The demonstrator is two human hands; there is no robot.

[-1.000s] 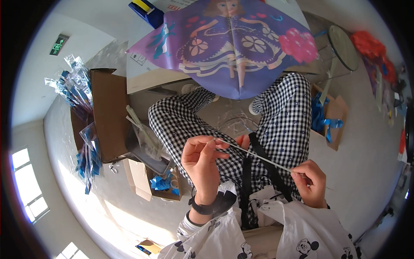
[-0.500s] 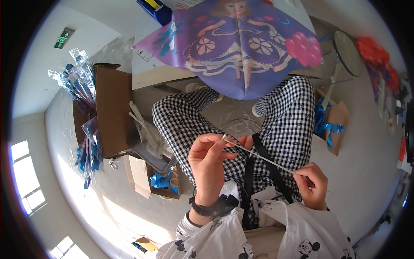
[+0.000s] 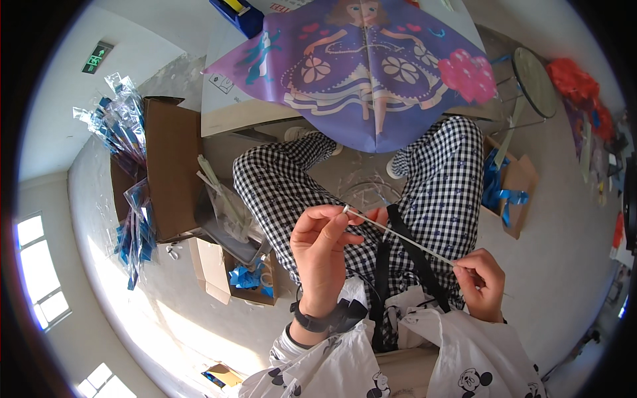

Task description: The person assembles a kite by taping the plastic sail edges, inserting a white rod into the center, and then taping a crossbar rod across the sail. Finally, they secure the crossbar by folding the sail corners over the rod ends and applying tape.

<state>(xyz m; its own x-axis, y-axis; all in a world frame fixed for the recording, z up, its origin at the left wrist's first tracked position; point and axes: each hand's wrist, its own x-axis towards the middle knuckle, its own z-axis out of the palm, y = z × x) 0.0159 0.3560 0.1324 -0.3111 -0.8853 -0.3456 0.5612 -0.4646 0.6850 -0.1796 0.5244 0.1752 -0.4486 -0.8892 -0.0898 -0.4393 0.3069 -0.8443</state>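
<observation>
A thin pale rod (image 3: pixel 405 237) runs slantwise between my two hands, above my lap. My left hand (image 3: pixel 322 245) pinches its upper end between thumb and forefinger, where a small white tip (image 3: pixel 346 209) sticks out. Lower and to the right, my right hand (image 3: pixel 480 282) pinches the other end, the fingers curled in. Beyond my knees a purple kite sheet (image 3: pixel 361 73) with a printed princess figure lies spread over the table (image 3: pixel 229 119), its pointed edge hanging past the near side.
A blue tape dispenser (image 3: pixel 239 18) stands at the table's far left. Left are a tall cardboard box (image 3: pixel 174 169) with plastic-wrapped packets (image 3: pixel 126 126) and a small box (image 3: pixel 215 272) of blue pieces. Right are another open box (image 3: pixel 519 196) and a round stool (image 3: pixel 534 83).
Almost nothing differs. The rod and both hands keep nearly the same place, with only a tiny shift of the rod's white tip at my left fingertips.
</observation>
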